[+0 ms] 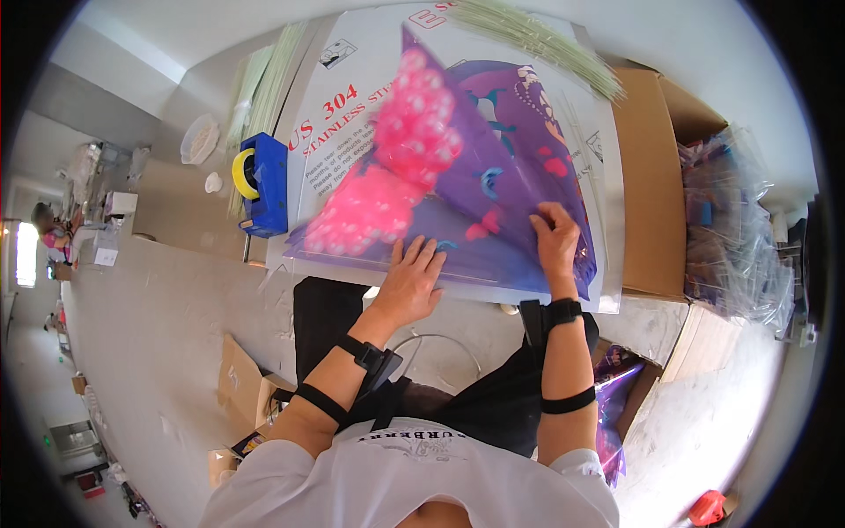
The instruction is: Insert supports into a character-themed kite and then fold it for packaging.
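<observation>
A thin purple printed sheet (488, 178) with pink, teal and dark blue figures lies spread over a white board (343, 138) that bears red writing. One part of it is lifted and folded up, with its pink patches showing at the left. My left hand (412, 277) rests flat on the sheet's near edge, its fingers apart. Farther right, my right hand (556, 237) pinches the sheet between thumb and fingers close to its right side. Both wrists wear black straps.
A blue tape dispenser (267, 185) with yellow tape stands left of the sheet. Bundles of thin pale sticks (541, 43) lie at the back and left. At the right are a cardboard box (650, 185) and clear plastic packets (733, 224). A person (56, 237) is far off left.
</observation>
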Available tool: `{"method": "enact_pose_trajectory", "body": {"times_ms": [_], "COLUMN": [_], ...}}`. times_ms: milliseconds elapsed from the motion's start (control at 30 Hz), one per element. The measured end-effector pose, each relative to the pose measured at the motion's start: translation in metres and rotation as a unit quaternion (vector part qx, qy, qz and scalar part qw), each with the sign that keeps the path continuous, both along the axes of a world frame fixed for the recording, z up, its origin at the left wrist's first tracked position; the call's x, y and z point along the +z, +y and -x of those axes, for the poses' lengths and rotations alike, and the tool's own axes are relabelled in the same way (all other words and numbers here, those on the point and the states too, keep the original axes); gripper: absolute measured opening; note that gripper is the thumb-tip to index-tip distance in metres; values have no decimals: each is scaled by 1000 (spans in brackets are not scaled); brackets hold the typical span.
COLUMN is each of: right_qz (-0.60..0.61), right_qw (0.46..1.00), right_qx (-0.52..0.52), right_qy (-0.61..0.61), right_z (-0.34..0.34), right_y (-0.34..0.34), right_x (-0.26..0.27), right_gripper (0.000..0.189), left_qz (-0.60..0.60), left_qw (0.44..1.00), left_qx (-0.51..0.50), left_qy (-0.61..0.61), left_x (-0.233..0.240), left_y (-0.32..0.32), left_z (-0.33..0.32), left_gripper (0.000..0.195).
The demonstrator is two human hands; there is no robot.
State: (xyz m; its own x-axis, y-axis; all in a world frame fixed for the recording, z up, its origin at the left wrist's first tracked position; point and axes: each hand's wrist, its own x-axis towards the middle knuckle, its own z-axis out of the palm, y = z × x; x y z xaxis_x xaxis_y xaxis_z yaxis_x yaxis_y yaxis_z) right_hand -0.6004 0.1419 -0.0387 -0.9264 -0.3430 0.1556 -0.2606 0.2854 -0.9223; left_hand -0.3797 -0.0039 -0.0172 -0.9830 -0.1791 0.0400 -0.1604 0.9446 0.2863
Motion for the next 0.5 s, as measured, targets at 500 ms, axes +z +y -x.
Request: {"method": "enact_pose_trajectory", "body": {"times_ms": [500], "right_qz": [-89], "right_qw": [958], "right_qx": [127], "right_qy": [240], "right_z": [-27], "right_y": [11], "right_x": [2], "right_gripper": [20], "left_qz": [39], "left_qw": [995], "left_qx": [-30], "left_qy": [82], "left_x": [-19], "left_y": [-6], "left_z": [14], "left_gripper": [28]}}
